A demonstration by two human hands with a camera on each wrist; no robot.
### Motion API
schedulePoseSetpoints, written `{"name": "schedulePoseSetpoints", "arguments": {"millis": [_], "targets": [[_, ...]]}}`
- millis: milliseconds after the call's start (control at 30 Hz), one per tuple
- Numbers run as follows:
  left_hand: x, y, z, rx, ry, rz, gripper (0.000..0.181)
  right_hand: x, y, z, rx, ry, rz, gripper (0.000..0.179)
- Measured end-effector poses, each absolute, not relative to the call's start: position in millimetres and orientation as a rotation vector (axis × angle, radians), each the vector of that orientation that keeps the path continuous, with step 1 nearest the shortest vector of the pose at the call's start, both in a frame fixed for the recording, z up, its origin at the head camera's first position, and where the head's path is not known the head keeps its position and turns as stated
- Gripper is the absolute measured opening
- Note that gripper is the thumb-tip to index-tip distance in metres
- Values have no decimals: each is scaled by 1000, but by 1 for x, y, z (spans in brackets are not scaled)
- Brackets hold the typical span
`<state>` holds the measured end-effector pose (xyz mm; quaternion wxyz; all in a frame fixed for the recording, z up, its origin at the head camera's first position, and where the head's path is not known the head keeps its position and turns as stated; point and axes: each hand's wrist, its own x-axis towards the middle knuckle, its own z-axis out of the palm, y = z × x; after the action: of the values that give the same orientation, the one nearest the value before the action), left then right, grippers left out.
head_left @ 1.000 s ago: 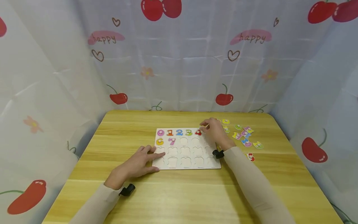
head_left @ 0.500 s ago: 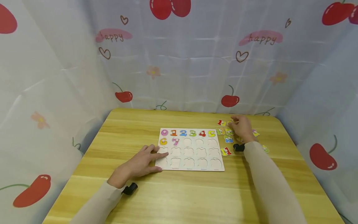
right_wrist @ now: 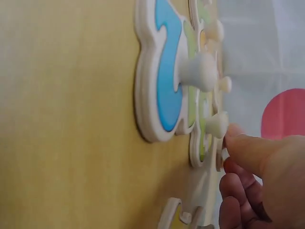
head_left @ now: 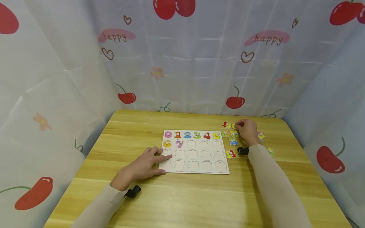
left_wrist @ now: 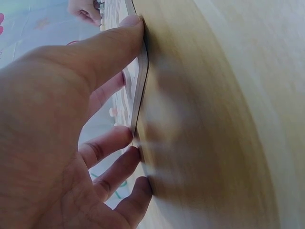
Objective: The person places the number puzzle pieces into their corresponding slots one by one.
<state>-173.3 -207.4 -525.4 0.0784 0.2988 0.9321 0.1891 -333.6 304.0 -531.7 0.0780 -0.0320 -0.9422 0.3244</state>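
A white number puzzle board (head_left: 186, 155) lies on the table, with colourful digits 0 to 7 set in its upper slots. My left hand (head_left: 144, 164) rests on the board's left side, fingers spread; in the left wrist view the thumb (left_wrist: 109, 45) presses its edge. Right of the board, my right hand (head_left: 248, 130) pinches a small yellow knobbed number piece (head_left: 233, 126) between thumb and index finger. Most of that piece is hidden by the fingers. Close by in the right wrist view is a blue-and-green number piece (right_wrist: 167, 95) with a white knob.
More knobbed pieces lie around the right hand: a red-and-yellow one (head_left: 226, 125) behind, a yellow-and-red 11 (head_left: 231, 154) beside the board, a green one (head_left: 271, 151) at the right. A printed curtain (head_left: 182, 63) surrounds the wooden table (head_left: 182, 199).
My right hand has left the board's upper right corner, where a yellow 5 now shows, and moved right to the loose pieces. The left hand stays on the board; the view has shifted slightly.
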Motion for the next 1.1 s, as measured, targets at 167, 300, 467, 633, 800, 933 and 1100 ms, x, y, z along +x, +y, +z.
{"name": "schedulePoseSetpoints", "arguments": {"millis": [167,300,467,633,800,933,1100], "targets": [[-173,-208,-525,877,2788,564,64,-331,299,-527,-46,-2743,921,24],[-173,-208,-525,873,2790,559,64,-323,290,-516,52,-2687,913,22],[-174,-208,-525,876,2788,555,65,-314,273,-505,167,-2699,919,21],[-174,-208,-526,876,2788,557,65,-304,249,-500,304,-2729,923,19],[-173,-208,-525,869,2786,557,65,-291,220,-501,410,-2782,921,17],[-173,-208,-525,866,2781,562,66,-281,195,-503,481,-2823,946,14],[-173,-207,-524,868,2782,563,65,-271,168,-505,603,-2846,977,9]]}}
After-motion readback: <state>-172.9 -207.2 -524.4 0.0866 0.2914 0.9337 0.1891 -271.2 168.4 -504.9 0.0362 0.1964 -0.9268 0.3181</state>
